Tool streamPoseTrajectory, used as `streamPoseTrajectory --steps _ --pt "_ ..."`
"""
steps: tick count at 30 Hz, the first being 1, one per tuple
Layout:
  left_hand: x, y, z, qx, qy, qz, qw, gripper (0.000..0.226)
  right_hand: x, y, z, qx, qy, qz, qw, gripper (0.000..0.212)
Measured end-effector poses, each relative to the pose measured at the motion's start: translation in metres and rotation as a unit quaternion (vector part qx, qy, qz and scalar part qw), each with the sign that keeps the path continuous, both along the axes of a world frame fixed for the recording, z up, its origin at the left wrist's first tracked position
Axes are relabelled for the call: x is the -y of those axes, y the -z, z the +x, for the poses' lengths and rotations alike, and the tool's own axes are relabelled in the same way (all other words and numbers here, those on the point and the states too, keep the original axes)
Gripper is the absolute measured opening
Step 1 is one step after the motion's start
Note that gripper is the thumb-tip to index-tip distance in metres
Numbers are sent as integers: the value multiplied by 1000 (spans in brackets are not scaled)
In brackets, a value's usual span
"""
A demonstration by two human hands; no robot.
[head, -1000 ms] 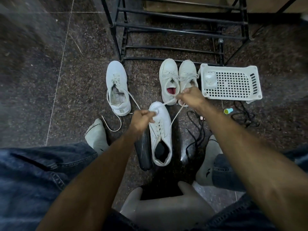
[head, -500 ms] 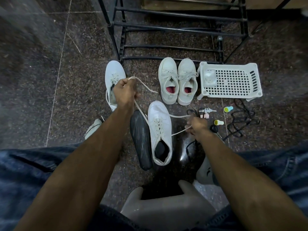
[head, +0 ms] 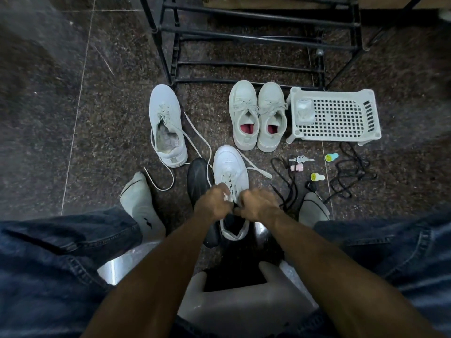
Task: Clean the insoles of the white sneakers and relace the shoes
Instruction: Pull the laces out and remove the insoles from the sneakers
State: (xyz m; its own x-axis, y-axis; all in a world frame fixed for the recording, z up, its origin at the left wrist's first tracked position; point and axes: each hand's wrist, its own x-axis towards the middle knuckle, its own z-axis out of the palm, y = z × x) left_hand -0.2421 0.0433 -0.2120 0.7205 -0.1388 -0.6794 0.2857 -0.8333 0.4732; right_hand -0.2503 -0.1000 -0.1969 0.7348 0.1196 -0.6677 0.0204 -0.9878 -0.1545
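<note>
A white sneaker [head: 228, 164] stands on the floor between my feet, toe pointing away. Both hands sit over its eyelets: my left hand [head: 213, 202] and my right hand [head: 258, 203] each pinch the white lace [head: 200, 137] near the tongue. The lace's loose ends trail away to the left and right of the toe. A black insole [head: 197, 175] lies along the sneaker's left side. A second white sneaker [head: 167, 125] with slack laces stands further left.
A laced pair of white sneakers with pink insoles [head: 258, 118] stands ahead, beside an upturned white plastic basket [head: 334, 115]. Black laces [head: 346, 176], keys [head: 299, 159] and small caps [head: 317, 177] lie at right. A black shoe rack [head: 249, 40] is behind. My socked feet flank the shoe.
My left hand came down from the far-left sneaker and my right hand moved in from the right; both now meet over the near sneaker's eyelets, and the lace ends lie slack on the floor.
</note>
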Motion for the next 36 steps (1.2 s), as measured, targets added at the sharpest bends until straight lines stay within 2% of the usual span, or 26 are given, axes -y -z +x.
streamPoseTrajectory --steps 3,7,19,22,24,27,29,32,36 --pt "4 4 -8 50 4 40 998 29 -6 8 -4 16 28 0 999 35" --pt "4 7 -11 118 99 118 981 35 -4 10 -3 0 81 28 996 29" --pt "-24 19 -15 129 46 127 982 26 21 9 3 13 188 10 982 17" --pt "-25 20 -20 122 46 121 984 24 17 10 -2 19 205 9 979 20" --pt "-24 21 -21 151 52 110 981 24 12 12 -7 29 220 16 975 24" --pt "-19 25 -22 260 155 117 946 26 8 10 -9 27 236 28 971 23" --pt "-14 28 -23 298 241 121 916 27 9 9 -8 15 240 48 970 22" --pt "-4 32 -23 261 309 144 903 33 8 6 -4 -3 237 68 969 15" --pt "7 42 -18 241 282 194 908 38 8 10 -2 -12 229 74 970 7"
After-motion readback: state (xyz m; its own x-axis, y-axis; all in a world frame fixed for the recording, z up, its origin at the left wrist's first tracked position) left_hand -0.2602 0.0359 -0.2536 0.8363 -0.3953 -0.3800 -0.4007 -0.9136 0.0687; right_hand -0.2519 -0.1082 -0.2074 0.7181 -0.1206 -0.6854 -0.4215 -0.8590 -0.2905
